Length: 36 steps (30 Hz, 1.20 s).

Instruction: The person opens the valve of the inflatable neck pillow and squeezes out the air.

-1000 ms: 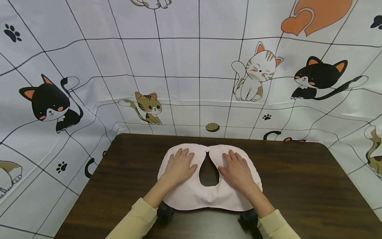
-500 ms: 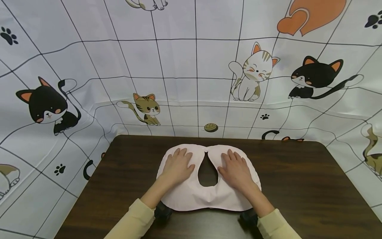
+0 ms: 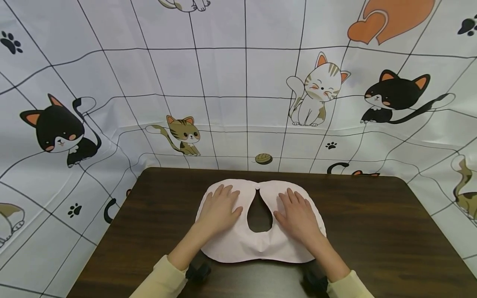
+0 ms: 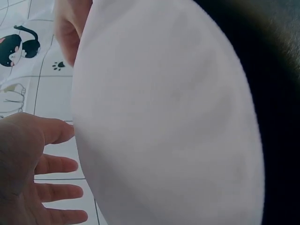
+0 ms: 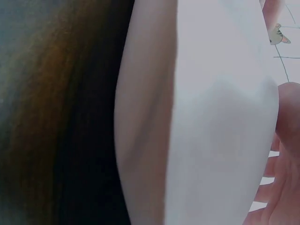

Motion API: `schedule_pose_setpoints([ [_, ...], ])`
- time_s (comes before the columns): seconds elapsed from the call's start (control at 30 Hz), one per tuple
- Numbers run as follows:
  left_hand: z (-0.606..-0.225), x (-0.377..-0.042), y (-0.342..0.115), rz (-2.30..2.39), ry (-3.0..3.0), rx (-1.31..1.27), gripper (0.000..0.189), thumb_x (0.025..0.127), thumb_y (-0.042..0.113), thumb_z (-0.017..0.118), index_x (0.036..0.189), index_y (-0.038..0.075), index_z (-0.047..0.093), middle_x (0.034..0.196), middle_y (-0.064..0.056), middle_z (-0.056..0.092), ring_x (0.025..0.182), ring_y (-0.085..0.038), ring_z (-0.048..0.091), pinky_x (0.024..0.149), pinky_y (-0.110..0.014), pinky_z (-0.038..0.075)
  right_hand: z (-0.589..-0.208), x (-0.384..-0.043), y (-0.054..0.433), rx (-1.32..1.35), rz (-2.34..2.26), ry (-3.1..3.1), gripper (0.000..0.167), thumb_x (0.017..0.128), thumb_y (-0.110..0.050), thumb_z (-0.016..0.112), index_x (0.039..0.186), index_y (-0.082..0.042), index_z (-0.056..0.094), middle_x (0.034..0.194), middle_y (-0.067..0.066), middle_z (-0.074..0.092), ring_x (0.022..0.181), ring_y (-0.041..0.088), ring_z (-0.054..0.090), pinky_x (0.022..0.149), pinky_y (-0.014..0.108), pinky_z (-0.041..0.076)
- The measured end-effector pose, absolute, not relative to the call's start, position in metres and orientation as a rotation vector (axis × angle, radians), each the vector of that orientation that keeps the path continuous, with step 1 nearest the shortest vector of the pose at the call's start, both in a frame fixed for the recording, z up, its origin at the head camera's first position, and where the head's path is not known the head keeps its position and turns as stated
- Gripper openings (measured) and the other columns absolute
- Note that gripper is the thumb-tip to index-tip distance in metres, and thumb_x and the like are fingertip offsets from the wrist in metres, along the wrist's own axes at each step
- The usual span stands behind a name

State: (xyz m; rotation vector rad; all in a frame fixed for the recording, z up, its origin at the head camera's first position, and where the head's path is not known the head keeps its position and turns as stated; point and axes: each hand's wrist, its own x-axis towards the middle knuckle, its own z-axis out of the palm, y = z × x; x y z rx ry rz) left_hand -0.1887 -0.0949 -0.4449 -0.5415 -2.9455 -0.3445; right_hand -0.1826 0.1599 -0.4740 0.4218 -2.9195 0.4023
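Forearms [image 3: 182,250] drawn slightly back; left hand [image 3: 220,207] and right hand [image 3: 299,215], fingers extended, rest on pale cushion [image 3: 258,248]; long axis left–right, notched edge [image 3: 257,186] away.

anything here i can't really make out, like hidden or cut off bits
Head: underside of the pale pink neck pillow, hidden by its own top.
Head: pillow surface beneath the left hand and right hand, covered by them.
Head: near edge of the dark brown tabletop, cut off by the bottom edge.
Head: topmost printed cat's head, cut off by the top edge.
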Motion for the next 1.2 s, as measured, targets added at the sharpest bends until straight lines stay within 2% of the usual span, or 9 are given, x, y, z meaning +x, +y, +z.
schedule_pose_setpoints([
  [0.57,-0.467,-0.183,-0.102,-0.343,-2.886,-0.569,0.042,0.096,0.032,0.069,0.130,0.008,0.068,0.140,-0.020,0.058,0.131,-0.049,0.051,0.097,-0.066,0.045,-0.481,-0.177,0.161,0.391,0.448,-2.936,0.054,0.095,-0.031,0.071,0.138,0.000,0.059,0.148,0.028,0.049,0.136,0.048,0.044,0.108,0.063,0.036],
  [1.2,-0.471,-0.185,-0.101,-0.350,-2.874,-0.579,0.041,0.096,0.031,0.069,0.129,0.007,0.068,0.138,-0.020,0.061,0.129,-0.044,0.054,0.094,-0.063,0.047,-0.485,-0.179,0.161,0.398,0.456,-2.946,0.053,0.096,-0.031,0.069,0.138,0.000,0.059,0.147,0.027,0.050,0.136,0.047,0.045,0.107,0.063,0.036],
])
